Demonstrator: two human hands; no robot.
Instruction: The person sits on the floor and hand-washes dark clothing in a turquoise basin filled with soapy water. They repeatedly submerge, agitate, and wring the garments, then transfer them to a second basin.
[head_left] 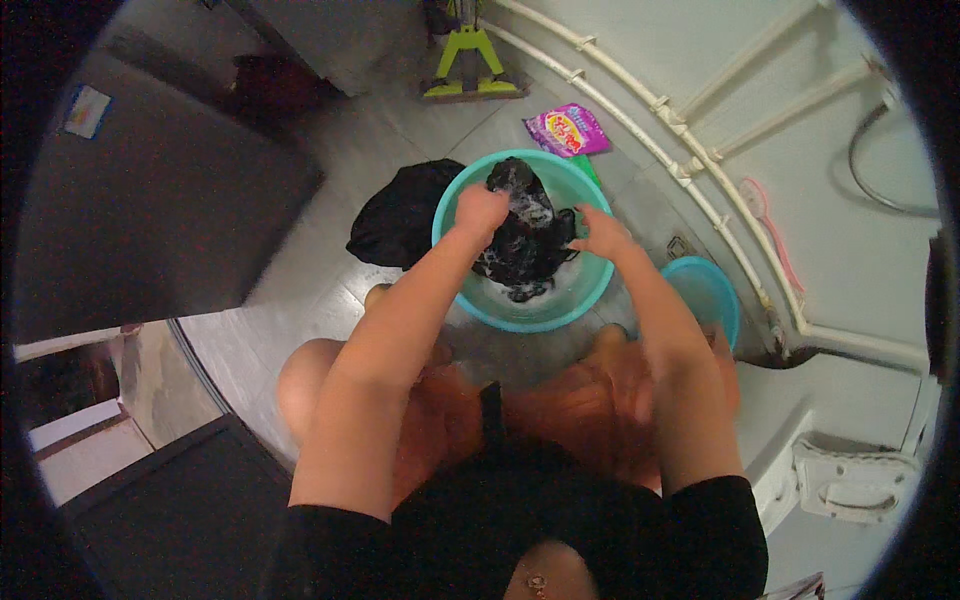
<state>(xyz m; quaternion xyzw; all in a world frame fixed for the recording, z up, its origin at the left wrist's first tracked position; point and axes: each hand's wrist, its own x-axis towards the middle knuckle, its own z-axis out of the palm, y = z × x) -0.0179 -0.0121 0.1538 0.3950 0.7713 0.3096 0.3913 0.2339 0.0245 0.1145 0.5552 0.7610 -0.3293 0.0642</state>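
A turquoise basin (475,300) stands on the floor in front of me, with a wet black garment (530,250) bunched inside it. White suds cling to the cloth, and some cloudy water shows below it. Over the basin's left part, my left hand (482,212) is closed on the upper left side of the garment; its fingertips are partly hidden. At the basin's right side is my right hand (602,237), thumb and fingers apart, beside the garment's right edge. Another black cloth (400,215) lies on the floor against the basin's left side.
A purple detergent bag (568,130) lies behind the basin, near a yellow-green mop head (472,75). A smaller blue basin (708,295) stands at the right. White pipes (690,170) and a pink brush (770,230) line the right wall. A dark cabinet (160,190) is at left.
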